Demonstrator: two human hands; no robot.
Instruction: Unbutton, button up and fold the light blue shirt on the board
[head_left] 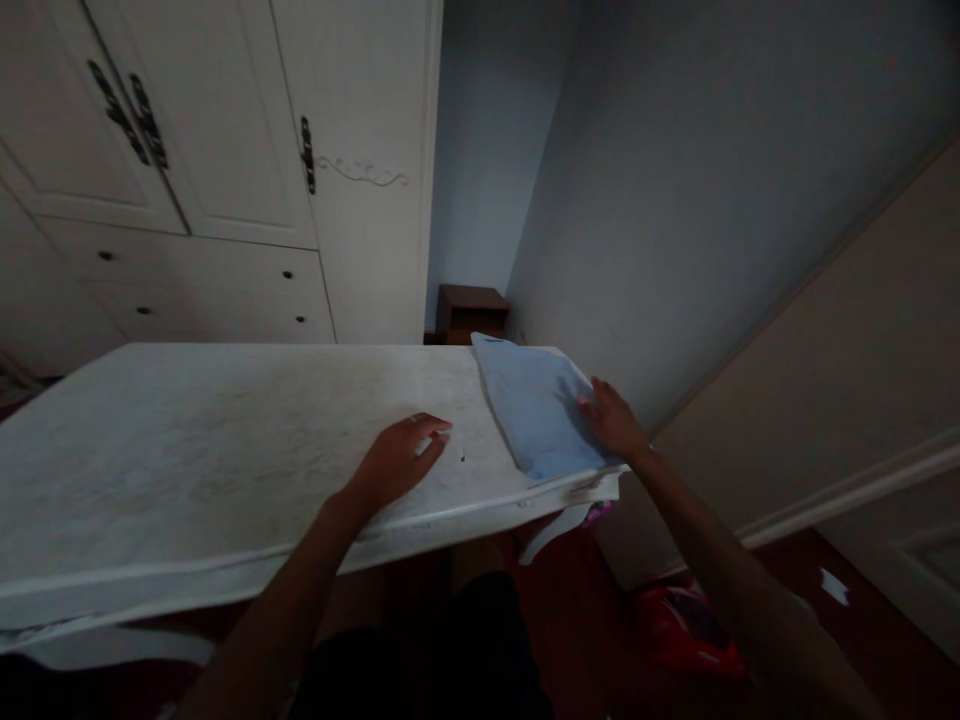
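A light blue folded cloth point(536, 410) lies flat at the right end of the white table point(247, 440). Over the cloth's right edge is my right hand point(611, 418), its fingers apart and casting a shadow on it; whether they touch the fabric I cannot tell. My left hand point(397, 458) is above the tabletop, left of the cloth, with thumb and fingers slightly apart and nothing seen between them. A small dark speck point(463, 456) marks the surface just beyond my left fingertips.
Behind the table stands a white wardrobe point(375, 240) with dark handles. A small brown cabinet point(472, 297) sits in the corner by the wall point(645, 200). Below right, a red bag-like item point(686, 630) and a white scrap point(834, 587) are on the dark red floor.
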